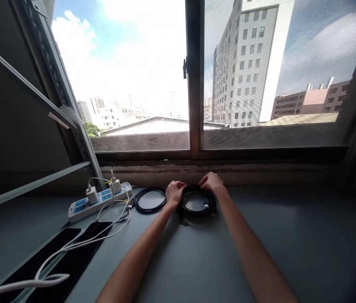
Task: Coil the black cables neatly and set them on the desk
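Note:
Both my hands are at a coiled black cable (pixel 212 202) near the back of the grey table. My left hand (pixel 174 193) pinches the upper left of the coil, and my right hand (pixel 212 182) pinches its upper right. Plug ends show at the coil's right side and lower left; the lower left one is blurred. Just left of my left hand lies a second black cable coil (pixel 140 207), flat on the table, with a connector at its left edge.
A white power strip (pixel 80 214) with two plugged-in chargers stands at the left. White charging cables (pixel 86 240) run from there across two dark phones (pixel 67 269). A metal shelf frame (pixel 83 134) rises at the left, and a window (pixel 193 154) spans the back.

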Tool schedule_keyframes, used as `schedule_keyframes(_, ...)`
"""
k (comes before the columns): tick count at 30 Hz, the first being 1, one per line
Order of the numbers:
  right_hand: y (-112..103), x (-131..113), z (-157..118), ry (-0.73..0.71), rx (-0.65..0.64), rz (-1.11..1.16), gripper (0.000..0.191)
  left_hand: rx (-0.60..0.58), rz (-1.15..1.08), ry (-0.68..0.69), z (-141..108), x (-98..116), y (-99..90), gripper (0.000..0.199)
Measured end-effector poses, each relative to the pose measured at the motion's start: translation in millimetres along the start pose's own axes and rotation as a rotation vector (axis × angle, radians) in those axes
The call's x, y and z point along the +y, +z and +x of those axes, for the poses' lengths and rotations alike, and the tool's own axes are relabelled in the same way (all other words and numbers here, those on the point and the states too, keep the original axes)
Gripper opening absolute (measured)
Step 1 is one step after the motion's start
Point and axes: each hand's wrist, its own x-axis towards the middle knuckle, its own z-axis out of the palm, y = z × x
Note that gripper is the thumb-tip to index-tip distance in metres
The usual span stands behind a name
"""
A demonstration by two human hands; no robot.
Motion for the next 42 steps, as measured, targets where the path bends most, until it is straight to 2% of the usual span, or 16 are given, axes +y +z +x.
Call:
schedule_keyframes(7,3,2,-1,-0.020,0.010,-0.032,0.018,-0.063,0.072,0.019,2,-1,-3.8,0.019)
schedule_keyframes(14,10,7,7,-0.131,0.005,-0.035,0.021,-0.126,0.126,-0.011,8,-13,-4.4,0.029)
schedule_keyframes(19,14,6,9,-0.174,0.046,-0.044,0.022,-0.118,0.183,0.068,4,-6,-9.3,0.023)
schedule_keyframes(23,17,4,10,-0.173,0.069,-0.050,0.023,-0.149,0.260,0.192,-1,3,-13.2,0.030)
schedule_keyframes(26,19,5,13,-0.161,0.070,-0.053,0.021,-0.182,0.316,0.238,-3,8,-13.3,0.027)
schedule_keyframes(34,21,15,23,-0.175,0.063,-0.013,0.021,-0.206,0.402,0.293,-6,12,-9.1,0.028)
schedule_keyframes(42,25,21,30,-0.186,-0.011,0.112,0.024,-0.167,0.390,0.265,-8,14,-8.9,0.030)
